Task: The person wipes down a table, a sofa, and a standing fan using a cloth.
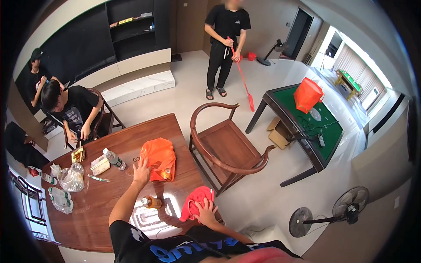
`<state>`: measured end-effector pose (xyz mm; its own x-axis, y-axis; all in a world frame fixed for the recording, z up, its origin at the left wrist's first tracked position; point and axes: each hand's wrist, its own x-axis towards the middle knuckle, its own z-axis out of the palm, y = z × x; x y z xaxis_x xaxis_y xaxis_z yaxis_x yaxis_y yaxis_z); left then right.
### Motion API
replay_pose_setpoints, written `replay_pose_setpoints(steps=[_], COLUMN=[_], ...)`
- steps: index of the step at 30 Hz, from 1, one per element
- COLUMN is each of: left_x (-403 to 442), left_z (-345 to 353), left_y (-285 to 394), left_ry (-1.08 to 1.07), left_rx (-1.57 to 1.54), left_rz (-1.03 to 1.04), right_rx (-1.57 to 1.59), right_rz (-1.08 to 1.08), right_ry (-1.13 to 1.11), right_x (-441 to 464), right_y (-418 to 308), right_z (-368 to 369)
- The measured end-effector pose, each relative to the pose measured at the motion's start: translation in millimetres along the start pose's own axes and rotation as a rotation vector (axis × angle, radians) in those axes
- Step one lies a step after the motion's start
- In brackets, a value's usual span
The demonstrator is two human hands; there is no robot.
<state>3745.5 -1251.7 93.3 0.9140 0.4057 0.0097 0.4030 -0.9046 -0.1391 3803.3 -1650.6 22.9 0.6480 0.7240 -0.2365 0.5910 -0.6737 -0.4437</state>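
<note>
Evidently, the work is only partway along, with both hands over the near part of the wooden desk (98,215). The left hand (141,171) is at the near-left edge of an orange bag (160,153), its grip spread wide and closed round nothing; whether the fingertips press on the bag is hard to say from this angle. The right hand (206,213) rests on a crumpled red cloth (191,203) at the desk's right edge, fingers splayed; I cannot tell if they pinch the fabric. Between the forearms sits an amber drink bottle (152,202). Bag and cloth both lie on the desk, neither lifted. Apparently left undone: a clear bottle (115,160), a white food tray (108,166) and a clear plastic bag (72,179) remain farther left.
</note>
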Motion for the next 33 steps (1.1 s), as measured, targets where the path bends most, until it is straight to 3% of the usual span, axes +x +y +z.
replay_pose_setpoints(steps=[4, 10, 13, 14, 17, 18, 21, 26, 29, 33], left_x=[18, 33, 35, 35, 41, 53, 52, 43, 24, -11], left_z=[-26, -49, -96, -107, -110, -83, -80, -84, -117, -117], left_y=[6, 7, 8, 6, -12, -27, -33, -27, -23, -35], left_ry=[0.243, 0.385, 0.225, 0.385, 0.571, 0.76, 0.512, 0.655, 0.61, 0.58], left_rx=[-0.076, -0.214, -0.299, -0.363, -0.732, -0.744, -1.104, -1.259, -1.27, -1.543], left_rz=[0.035, -0.135, -0.396, -0.42, -0.407, -0.288, -0.408, -0.405, -0.388, -0.489], right_rx=[0.002, 0.0, 0.003, -0.001, -0.012, -0.013, -0.014, 0.002, -0.011, -0.018], right_rz=[-0.002, -0.02, -0.01, -0.011, -0.014, -0.013, 0.005, -0.006, -0.019, -0.015], right_ry=[-0.022, -0.047, -0.069, -0.069, -0.07, -0.071, -0.103, -0.115, -0.094, -0.083], right_x=[0, 5, 3, 3, 4, 2, 5, 4, 4, 4], right_y=[0, 5, 3, 5, 7, 6, 3, 4, 7, 6], right_z=[-1, -2, -6, -4, -1, -1, -7, -10, -5, -4])
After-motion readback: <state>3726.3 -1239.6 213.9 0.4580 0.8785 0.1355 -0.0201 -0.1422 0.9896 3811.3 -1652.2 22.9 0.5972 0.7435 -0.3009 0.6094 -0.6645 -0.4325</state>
